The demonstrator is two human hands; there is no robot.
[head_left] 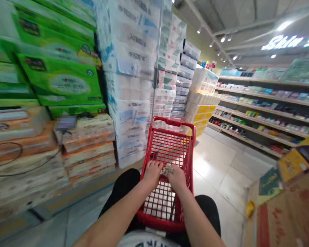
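Observation:
A red plastic shopping basket with grid walls stands on the floor between my knees, its long pull handle at the far end. Across its middle runs a red bar. My left hand is closed over this bar, fingers bent forward. Just to its right, my right hand is closed on a crumpled whitish tissue, directly above the same bar. What lies inside the basket cannot be made out through the grid.
Stacked green packs and orange-white packs line the left. Tall white paper-roll packs stand ahead, yellow-white packs beyond. Shelves of small goods fill the far right. Cardboard boxes sit near right, beside tiled floor.

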